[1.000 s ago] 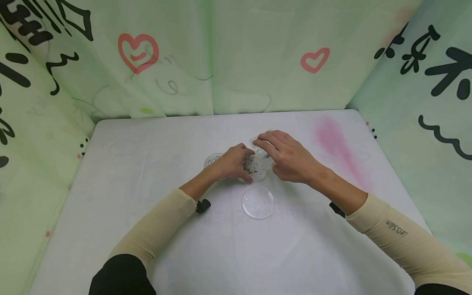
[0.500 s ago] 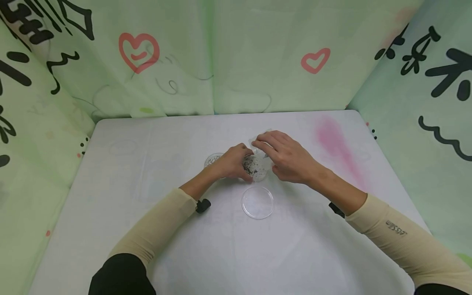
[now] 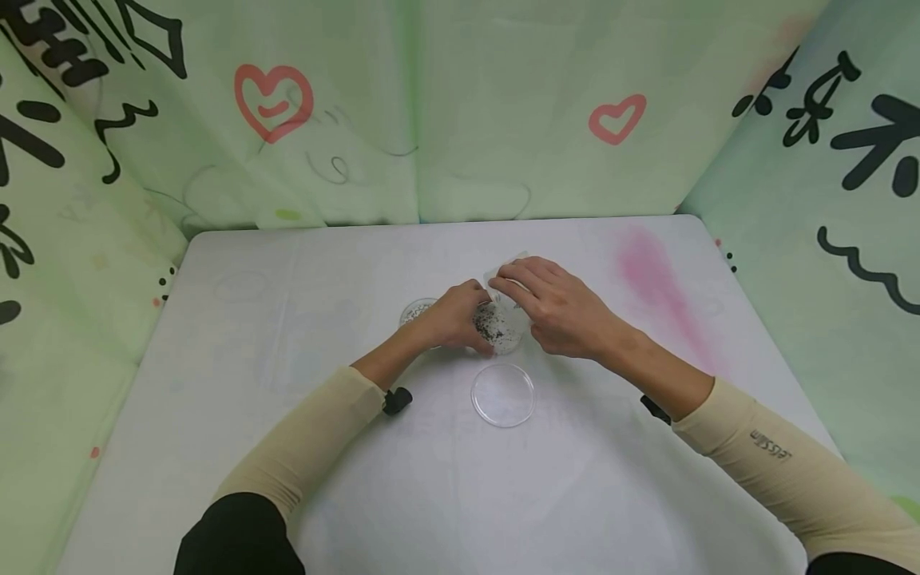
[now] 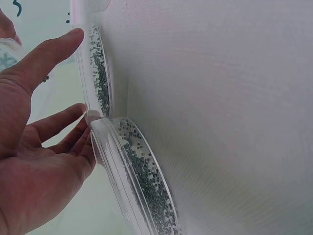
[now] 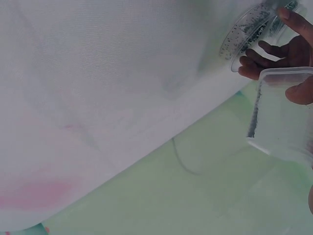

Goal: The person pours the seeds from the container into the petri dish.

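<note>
My left hand (image 3: 456, 315) holds the rim of a round clear petri dish (image 3: 501, 329) on the table, thumb at the near side and fingers at the far side. Small dark grains lie scattered in that dish. Above its right side, my right hand (image 3: 564, 307) grips a clear plastic box (image 5: 281, 115), tilted, with dark grains along one wall. Partly hidden behind my left wrist is a second petri dish (image 3: 414, 310), also containing grains; in the left wrist view this dish (image 4: 146, 181) touches the held one.
A clear round lid (image 3: 503, 395) lies on the white table (image 3: 402, 479) in front of the dishes. Green printed curtains (image 3: 460, 112) hang behind the table and at both sides. A pink patch (image 3: 661, 295) marks the cloth at the right.
The clear box in my right hand tilts slightly more and has shifted a little to the left. My left hand and the dishes stay in place.
</note>
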`<action>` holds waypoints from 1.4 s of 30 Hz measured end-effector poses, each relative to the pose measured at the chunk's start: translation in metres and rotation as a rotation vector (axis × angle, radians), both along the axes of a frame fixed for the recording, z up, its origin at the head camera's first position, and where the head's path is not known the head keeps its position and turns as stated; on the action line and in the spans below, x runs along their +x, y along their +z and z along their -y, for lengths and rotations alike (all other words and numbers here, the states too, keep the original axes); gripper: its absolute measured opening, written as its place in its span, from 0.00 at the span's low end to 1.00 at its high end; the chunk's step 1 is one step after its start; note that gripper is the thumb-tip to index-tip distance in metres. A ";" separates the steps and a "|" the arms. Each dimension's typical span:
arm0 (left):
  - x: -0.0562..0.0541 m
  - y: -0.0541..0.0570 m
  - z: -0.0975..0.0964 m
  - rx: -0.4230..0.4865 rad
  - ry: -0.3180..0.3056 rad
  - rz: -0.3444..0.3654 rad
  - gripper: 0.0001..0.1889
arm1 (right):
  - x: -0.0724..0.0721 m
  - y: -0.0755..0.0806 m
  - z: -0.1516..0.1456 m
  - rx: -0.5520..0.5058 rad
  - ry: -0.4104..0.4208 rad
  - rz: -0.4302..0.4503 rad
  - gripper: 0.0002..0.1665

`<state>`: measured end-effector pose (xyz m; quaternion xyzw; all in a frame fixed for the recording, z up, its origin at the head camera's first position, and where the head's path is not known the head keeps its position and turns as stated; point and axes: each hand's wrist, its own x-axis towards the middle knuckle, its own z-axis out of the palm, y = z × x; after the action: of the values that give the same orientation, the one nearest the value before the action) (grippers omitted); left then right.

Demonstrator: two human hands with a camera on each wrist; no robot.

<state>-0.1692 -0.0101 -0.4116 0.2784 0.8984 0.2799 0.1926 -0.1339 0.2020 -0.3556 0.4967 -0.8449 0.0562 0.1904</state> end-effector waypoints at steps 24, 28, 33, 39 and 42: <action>-0.001 0.000 -0.001 -0.002 0.017 0.035 0.43 | 0.002 0.002 0.000 0.016 0.000 -0.004 0.41; -0.001 0.000 -0.001 0.003 0.011 0.026 0.42 | 0.002 0.002 0.000 0.009 0.004 -0.005 0.42; 0.000 0.000 0.001 -0.003 0.006 0.026 0.46 | 0.001 0.000 -0.001 -0.003 -0.016 0.034 0.43; -0.001 0.000 0.001 0.002 0.005 0.026 0.48 | -0.006 -0.004 -0.008 -0.118 -0.130 0.209 0.49; -0.001 -0.001 0.000 -0.002 0.002 0.024 0.48 | -0.014 -0.006 -0.014 -0.192 -0.232 0.342 0.55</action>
<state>-0.1703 -0.0098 -0.4125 0.2740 0.8965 0.2826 0.2033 -0.1477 0.2157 -0.3612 0.3591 -0.9071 0.1973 0.0962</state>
